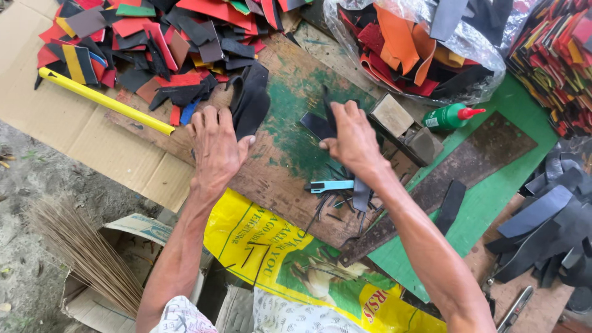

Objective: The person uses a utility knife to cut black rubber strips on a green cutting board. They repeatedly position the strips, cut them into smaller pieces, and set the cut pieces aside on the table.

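My left hand (214, 147) rests on a worn wooden board (290, 98) with its fingers on a stack of black leather pieces (250, 98). My right hand (353, 137) grips a black leather strip (319, 124) over the middle of the board. Below that hand lie a light blue utility knife (327, 185) and another black strip (361, 194), with thin black offcuts scattered around them.
A heap of red, black and yellow leather scraps (148, 37) and a yellow rod (105, 100) lie at the top left. A plastic bag of scraps (419, 43), a green glue bottle (450, 116), a sharpening block (392, 115), a rusty metal plate (468, 163), and dark pieces (549, 228) sit right. A broom (80, 246) lies lower left.
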